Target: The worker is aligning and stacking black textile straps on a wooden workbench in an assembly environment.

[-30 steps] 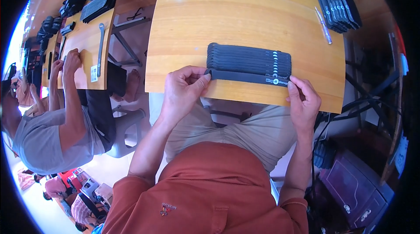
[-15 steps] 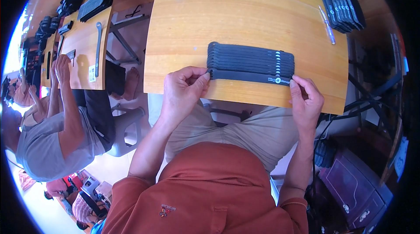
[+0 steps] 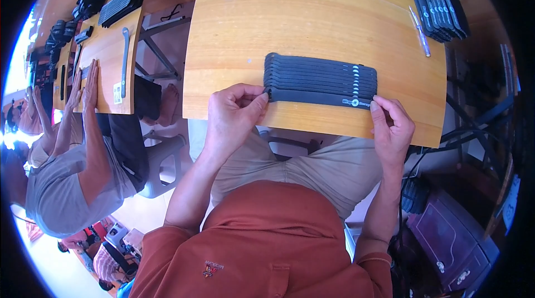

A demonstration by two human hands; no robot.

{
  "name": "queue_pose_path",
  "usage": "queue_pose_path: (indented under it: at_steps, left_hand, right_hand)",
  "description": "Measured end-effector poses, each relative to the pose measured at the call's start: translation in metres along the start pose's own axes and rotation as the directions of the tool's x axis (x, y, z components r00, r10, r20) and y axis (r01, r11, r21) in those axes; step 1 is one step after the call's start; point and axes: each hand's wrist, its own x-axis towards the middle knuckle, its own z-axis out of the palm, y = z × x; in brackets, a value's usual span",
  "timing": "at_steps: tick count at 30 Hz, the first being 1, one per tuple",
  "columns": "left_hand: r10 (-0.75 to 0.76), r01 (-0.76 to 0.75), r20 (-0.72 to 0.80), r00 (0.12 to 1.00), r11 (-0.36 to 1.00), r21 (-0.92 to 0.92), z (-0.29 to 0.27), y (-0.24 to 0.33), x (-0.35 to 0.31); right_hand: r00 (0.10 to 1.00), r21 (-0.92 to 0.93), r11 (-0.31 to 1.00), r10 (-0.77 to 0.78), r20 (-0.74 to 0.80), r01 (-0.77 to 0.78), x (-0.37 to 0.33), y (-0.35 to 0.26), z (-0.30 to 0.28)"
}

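Note:
A stack of dark hook-and-loop straps [image 3: 312, 75] lies near the front edge of the wooden table [image 3: 301, 19], fanned so their long edges show as rows. White marks line up toward the right ends. The nearest strap [image 3: 312, 97] lies in front of the rest, with a round pale mark near its right end. My left hand [image 3: 231, 117] is closed, thumb and forefinger pinching this strap's left end. At its other end, my right hand [image 3: 392, 131] pinches the right tip, fingers curled. The fingertips cover both ends of the strap.
A pen [image 3: 419, 30] lies at the right side of the table, beside another pile of dark straps [image 3: 437, 5]. To the left, a co-worker [image 3: 72, 181] sits at a separate table [image 3: 106, 69] holding more straps. A purple cabinet [image 3: 451, 236] stands at lower right.
My hands keep their hold on the strap, the right one shifting very slightly right. At the left table, the co-worker's hands have moved from raised fingers to flattened palms.

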Motion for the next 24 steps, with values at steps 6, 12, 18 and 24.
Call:
queue_pose_path:
  at_steps: [6,12,18,24]
  left_hand:
    - [-0.021,0.021,-0.003,1.0,1.0,0.013,0.001,-0.0044,0.0011]
    - [-0.011,0.011,-0.015,1.0,1.0,0.014,0.0006,-0.0038,0.0002]
    - [-0.016,0.016,-0.018,1.0,1.0,0.006,0.0017,-0.0031,0.0005]
    - [-0.035,0.036,-0.036,0.999,0.998,0.047,0.0026,-0.0001,-0.0002]
  right_hand:
    - [1.0,-0.013,1.0,-0.028,-0.001,0.028,0.0009,0.0031,-0.0012]
    - [0.997,-0.041,0.997,-0.071,-0.021,0.07,0.0007,0.0039,0.0038]
    - [0.996,-0.06,0.995,-0.086,-0.022,0.084,0.0013,0.0023,0.0024]
    - [0.997,-0.068,0.995,-0.071,-0.023,0.069,0.0012,0.001,0.003]
